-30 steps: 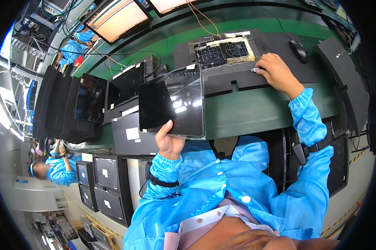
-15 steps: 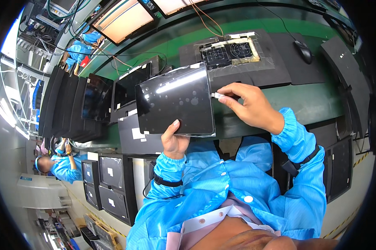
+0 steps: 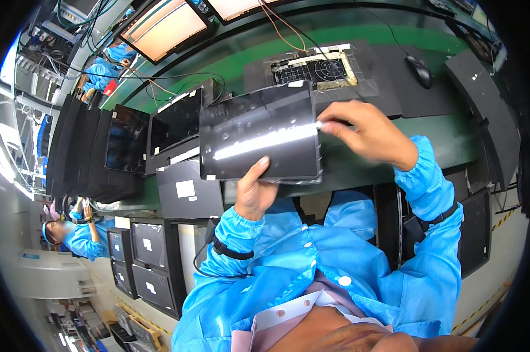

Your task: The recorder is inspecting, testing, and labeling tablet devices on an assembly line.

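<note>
My left hand [image 3: 256, 193] grips a black tablet [image 3: 241, 126] by its near edge, thumb lying on the glossy screen. The tablet is held tilted above the bench, with clear film at its edges and a bright light streak across the glass. At its right edge, my right hand [image 3: 370, 132] pinches a small white plug [image 3: 319, 125] between thumb and forefinger. Fingers hide most of the plug, so how far it sits in the edge I cannot tell.
Behind the tablet lies a black mat with a taped fixture [image 3: 329, 70]. A mouse [image 3: 419, 71] sits at the right. More tablets [image 3: 174, 120] and dark stacked panels [image 3: 80, 146] stand left, beside a grey labelled panel [image 3: 191, 190]. A co-worker [image 3: 86, 237] is at far left.
The tablet has shifted slightly right and turned a little, moving the light streak lower on its screen. My right hand has moved right along with it; the plug's metal tip no longer shows.
</note>
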Motion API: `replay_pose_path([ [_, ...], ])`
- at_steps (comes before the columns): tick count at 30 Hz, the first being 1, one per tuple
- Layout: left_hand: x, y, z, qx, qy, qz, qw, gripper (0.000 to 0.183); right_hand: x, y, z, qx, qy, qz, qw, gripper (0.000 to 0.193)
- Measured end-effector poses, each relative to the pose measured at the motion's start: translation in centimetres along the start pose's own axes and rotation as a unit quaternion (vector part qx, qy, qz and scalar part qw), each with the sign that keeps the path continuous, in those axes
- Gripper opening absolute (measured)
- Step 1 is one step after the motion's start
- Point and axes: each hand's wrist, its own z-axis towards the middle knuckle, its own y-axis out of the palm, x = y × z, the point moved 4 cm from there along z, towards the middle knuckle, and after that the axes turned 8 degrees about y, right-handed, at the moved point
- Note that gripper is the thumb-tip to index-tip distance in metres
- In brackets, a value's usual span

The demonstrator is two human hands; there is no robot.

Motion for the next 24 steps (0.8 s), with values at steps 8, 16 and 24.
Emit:
replay_pose_path([
  [8, -9.4, 9.6, 11.4, -0.02, -0.036, -0.096, 0.995, 0.023, 4.5, -4.9, -2.0, 0.102, -0.083, -0.279, 0.951, 0.038],
  [16, -11.0, 9.3, 14.1, -0.031, -0.166, -0.077, 0.983, 0.027, 10.1, -5.2, -1.0, 0.119, -0.082, -0.287, 0.947, 0.037],
  [24, -0.4, 5.4, 10.5, -0.033, 0.318, 0.776, 0.543, 0.081, 10.8, -4.3, -2.0, 0.151, -0.051, -0.313, 0.936, 0.036],
])
